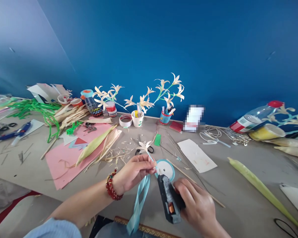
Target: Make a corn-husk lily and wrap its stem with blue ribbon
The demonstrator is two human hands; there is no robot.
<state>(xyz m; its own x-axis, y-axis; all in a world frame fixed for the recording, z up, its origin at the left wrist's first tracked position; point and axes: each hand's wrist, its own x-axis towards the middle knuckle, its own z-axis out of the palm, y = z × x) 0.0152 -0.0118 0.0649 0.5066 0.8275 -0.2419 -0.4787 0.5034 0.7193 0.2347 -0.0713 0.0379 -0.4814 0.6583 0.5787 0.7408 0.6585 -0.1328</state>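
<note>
My left hand (136, 172), with a red bead bracelet at its wrist, pinches the stem of a pale husk flower (145, 146). Light blue ribbon (141, 201) hangs down below those fingers. My right hand (195, 200) is wrapped round the handle of a black glue gun (167, 198). The gun's metal tip (160, 172) points up beside the stem, close to my left fingertips; whether they touch is unclear. Behind the tip lies a white and blue ribbon spool (166, 169), partly covered.
Cups of husk flowers (137, 119) stand along the blue wall. Pink paper (64, 165), corn husks (96, 143) and green stems (51, 115) lie left. White paper (197, 155), a thin stick (213, 199), a long green husk (260, 188) and a plastic bottle (258, 114) are on the right.
</note>
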